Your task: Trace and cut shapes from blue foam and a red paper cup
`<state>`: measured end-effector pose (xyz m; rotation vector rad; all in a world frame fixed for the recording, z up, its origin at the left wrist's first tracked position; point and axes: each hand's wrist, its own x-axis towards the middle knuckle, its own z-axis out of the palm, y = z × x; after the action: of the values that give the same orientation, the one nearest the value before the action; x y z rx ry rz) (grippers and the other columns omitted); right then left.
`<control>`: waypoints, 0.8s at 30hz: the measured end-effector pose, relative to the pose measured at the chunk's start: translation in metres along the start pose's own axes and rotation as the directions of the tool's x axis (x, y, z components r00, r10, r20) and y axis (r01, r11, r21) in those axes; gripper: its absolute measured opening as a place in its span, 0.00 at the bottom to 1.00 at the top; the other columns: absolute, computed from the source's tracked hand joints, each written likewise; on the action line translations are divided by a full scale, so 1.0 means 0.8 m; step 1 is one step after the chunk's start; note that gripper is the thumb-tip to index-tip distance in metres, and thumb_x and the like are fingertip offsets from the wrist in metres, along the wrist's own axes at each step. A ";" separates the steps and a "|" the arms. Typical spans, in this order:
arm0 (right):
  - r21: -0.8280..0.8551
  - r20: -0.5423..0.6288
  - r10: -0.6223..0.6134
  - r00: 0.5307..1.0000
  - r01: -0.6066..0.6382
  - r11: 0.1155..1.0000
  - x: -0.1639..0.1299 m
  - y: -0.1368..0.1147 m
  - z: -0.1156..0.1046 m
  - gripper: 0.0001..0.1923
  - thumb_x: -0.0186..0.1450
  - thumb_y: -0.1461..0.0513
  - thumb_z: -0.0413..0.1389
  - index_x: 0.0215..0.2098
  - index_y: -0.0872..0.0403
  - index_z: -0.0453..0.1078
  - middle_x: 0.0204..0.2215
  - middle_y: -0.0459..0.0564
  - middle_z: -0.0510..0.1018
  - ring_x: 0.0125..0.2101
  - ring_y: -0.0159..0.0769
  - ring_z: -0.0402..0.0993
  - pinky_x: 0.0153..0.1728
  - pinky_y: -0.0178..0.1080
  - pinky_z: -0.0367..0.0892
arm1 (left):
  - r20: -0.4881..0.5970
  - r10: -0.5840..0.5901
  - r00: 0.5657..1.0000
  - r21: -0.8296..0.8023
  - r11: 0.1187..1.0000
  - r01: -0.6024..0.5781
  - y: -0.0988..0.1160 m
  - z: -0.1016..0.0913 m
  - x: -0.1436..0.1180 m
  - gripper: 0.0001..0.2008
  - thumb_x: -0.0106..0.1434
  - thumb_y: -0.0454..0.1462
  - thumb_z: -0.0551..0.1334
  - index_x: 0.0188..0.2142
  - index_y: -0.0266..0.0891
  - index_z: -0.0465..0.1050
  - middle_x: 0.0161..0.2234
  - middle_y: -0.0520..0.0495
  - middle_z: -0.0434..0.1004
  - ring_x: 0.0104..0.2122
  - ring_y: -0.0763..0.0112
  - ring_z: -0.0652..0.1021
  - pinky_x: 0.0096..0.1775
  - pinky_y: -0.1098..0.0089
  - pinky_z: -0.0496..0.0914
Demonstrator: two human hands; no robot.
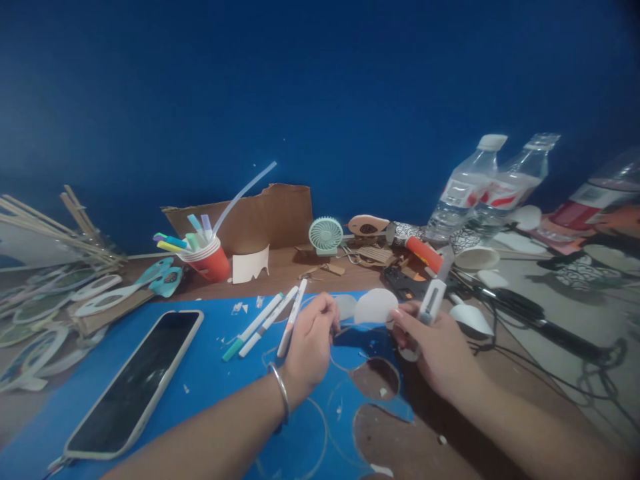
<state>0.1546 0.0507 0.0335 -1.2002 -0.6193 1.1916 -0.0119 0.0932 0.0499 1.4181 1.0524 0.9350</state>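
A blue wall [320, 87] rises behind a brown desk [280, 277], on which a blue sheet [210, 377] lies, with round holes cut through it and circle outlines marked on it. A torn cardboard piece [290, 210] leans at the back, clear bottles [463, 190] stand at the far right, and a phone [135, 387] lies face up on the sheet's left part. The right hand [435, 343] has a narrow grip, holding an upright cutter [433, 300]; the left hand [313, 340] is curled, and I cannot tell whether its grip holds anything. A red cup [213, 260] of markers stands beyond the sheet, and a small green fan [326, 235] stands further right. Three pens [293, 317] lie just left of the left hand. A white disc [375, 307] sits between the hands, its right edge touching the right thumb and its left edge near the curled left fingers. Tiny scraps [245, 309] dot the sheet
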 end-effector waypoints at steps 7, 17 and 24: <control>-0.023 0.024 0.026 0.999 -0.025 0.999 0.001 0.003 0.001 0.13 0.49 0.58 0.64 0.24 0.56 0.65 0.11 0.40 0.66 0.14 0.25 0.59 0.17 0.30 0.51 | -0.015 0.083 0.996 0.117 0.990 -0.080 -0.002 0.000 0.001 0.15 0.60 0.36 0.47 0.18 0.38 0.58 0.18 0.53 0.61 0.21 0.76 0.63 0.24 0.73 0.57; -0.031 0.077 0.051 0.996 -0.049 0.998 -0.001 0.003 0.000 0.14 0.51 0.57 0.63 0.25 0.56 0.64 0.11 0.38 0.65 0.14 0.23 0.57 0.17 0.30 0.50 | 0.127 0.153 0.980 0.241 0.954 -0.181 0.008 0.005 -0.004 0.24 0.53 0.38 0.63 0.50 0.47 0.62 0.46 0.48 0.68 0.44 0.67 0.70 0.42 0.67 0.66; -0.112 0.172 0.127 0.977 -0.109 0.988 -0.004 0.003 -0.001 0.14 0.52 0.56 0.62 0.28 0.55 0.63 0.09 0.39 0.67 0.12 0.25 0.59 0.15 0.29 0.49 | 0.222 0.299 0.928 0.382 0.849 -0.365 0.005 0.002 -0.006 0.27 0.51 0.38 0.65 0.51 0.46 0.63 0.50 0.48 0.67 0.50 0.65 0.65 0.54 0.61 0.58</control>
<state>0.1533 0.0471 0.0319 -1.2379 -0.7592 1.3932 -0.0112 0.0876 0.0538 2.0514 0.9373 0.8521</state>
